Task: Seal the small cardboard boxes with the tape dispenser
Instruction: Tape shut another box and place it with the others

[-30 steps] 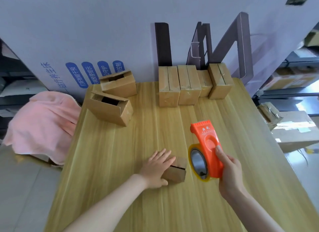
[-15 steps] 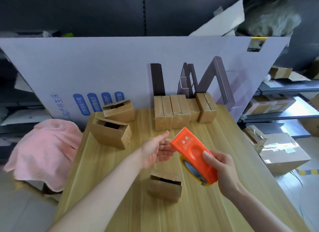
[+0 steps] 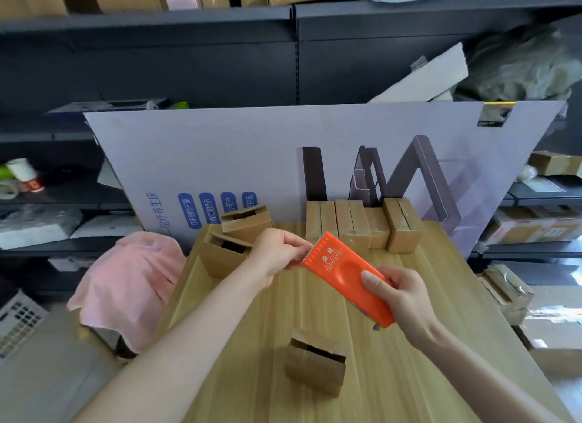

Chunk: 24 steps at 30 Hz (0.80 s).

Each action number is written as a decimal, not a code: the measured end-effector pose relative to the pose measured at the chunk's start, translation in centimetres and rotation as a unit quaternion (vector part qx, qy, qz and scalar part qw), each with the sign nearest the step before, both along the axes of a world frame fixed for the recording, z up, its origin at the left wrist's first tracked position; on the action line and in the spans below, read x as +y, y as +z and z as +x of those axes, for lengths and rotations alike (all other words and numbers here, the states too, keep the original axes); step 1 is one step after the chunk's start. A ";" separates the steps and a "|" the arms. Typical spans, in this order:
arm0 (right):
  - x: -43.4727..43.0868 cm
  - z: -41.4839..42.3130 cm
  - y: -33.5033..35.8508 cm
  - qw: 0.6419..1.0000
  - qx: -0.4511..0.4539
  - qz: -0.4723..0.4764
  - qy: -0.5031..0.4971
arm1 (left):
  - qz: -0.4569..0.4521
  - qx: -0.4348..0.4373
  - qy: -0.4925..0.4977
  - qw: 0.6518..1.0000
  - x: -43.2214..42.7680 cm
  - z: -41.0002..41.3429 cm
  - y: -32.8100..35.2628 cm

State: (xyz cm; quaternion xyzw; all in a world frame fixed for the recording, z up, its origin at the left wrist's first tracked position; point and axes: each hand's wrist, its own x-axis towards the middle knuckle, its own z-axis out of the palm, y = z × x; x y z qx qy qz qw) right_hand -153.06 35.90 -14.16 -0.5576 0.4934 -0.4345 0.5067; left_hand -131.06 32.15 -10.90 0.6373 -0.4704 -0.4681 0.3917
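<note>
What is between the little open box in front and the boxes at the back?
In the head view, the orange tape dispenser, held above the wooden table: the right hand grips it, the left hand pinches its toothed end.

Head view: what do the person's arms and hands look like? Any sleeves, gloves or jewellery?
Both are bare. The left hand and right hand wear no gloves, and no rings show. The left forearm and right forearm carry no sleeve, watch or bracelet within the frame.
</note>
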 end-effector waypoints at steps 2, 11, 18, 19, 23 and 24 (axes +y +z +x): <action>0.2 0.6 0.1 1.000 0.021 -0.011 0.001 | 0.003 -0.028 0.030 0.999 -0.5 0.1 -0.3; 0.3 -1.7 -0.9 0.990 0.142 0.011 0.000 | 0.031 -0.115 0.107 0.987 -2.1 4.3 -3.1; 2.3 -8.5 -5.6 0.965 0.234 0.114 -0.028 | 0.111 -0.114 0.152 0.976 -0.2 7.8 -10.0; 2.4 -9.2 -6.5 0.956 0.264 0.120 -0.036 | 0.124 -0.113 0.141 0.976 0.3 7.6 -11.2; 2.6 -10.1 -9.5 0.925 0.346 0.157 -0.032 | 0.162 -0.110 0.115 0.974 1.8 6.4 -15.5; 2.6 -10.2 -10.1 0.918 0.360 0.165 -0.025 | 0.172 -0.107 0.115 0.972 2.0 6.3 -16.4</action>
